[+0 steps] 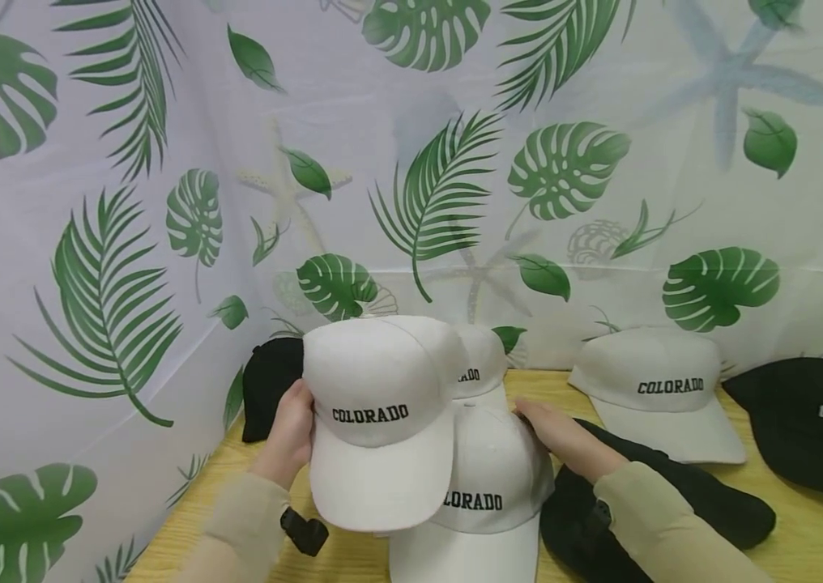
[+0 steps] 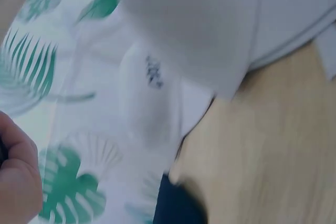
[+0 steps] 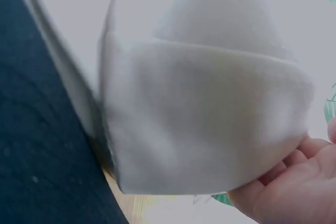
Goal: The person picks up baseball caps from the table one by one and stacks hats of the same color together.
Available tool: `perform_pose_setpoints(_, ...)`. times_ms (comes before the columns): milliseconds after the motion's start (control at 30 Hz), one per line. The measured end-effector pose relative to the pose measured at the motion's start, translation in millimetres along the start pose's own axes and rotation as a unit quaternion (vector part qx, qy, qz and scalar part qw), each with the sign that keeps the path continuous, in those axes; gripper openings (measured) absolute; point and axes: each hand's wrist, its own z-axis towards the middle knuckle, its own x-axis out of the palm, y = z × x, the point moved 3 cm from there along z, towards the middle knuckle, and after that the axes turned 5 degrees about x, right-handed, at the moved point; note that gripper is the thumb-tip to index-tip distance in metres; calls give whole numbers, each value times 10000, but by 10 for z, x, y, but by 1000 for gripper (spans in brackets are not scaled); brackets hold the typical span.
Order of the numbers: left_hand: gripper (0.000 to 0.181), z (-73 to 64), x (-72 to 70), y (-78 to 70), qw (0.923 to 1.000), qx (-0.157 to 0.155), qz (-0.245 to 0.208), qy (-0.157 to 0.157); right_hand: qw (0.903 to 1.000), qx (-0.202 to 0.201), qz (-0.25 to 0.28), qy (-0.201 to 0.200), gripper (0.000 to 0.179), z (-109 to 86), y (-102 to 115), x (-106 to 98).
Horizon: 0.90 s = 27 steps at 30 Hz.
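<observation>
In the head view my left hand grips a white cap by its left side, with black COLORADO lettering facing me. The cap is held up and partly covers a second white cap, lower and to the right. My right hand holds that second cap at its upper right edge. In the right wrist view, the fingers of the right hand bend at the edge of the white cap. The left wrist view is blurred and shows only part of the left hand.
Behind the held caps stands another white cap. A black cap is at the far left. On the right lie a white cap, a black cap and a black cap under my right forearm. A leaf-print cloth hangs behind the wooden table.
</observation>
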Motion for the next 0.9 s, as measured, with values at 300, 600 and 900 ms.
perform_pose_setpoints(300, 30, -207, 444, 268, 9908, -615, 816, 891, 9846, -140, 1384, 1059, 62, 20, -40, -125)
perform_pose_setpoints(600, 42, -322, 624, 515, 9815, -982, 791, 1439, 9820, -131, 1466, 1182, 79, -18, 21, -144)
perform_pose_setpoints(900, 28, -397, 694, 641, 9803, -1038, 1333, 1018, 9952, 14, 915, 350, 67, -44, 40, -121)
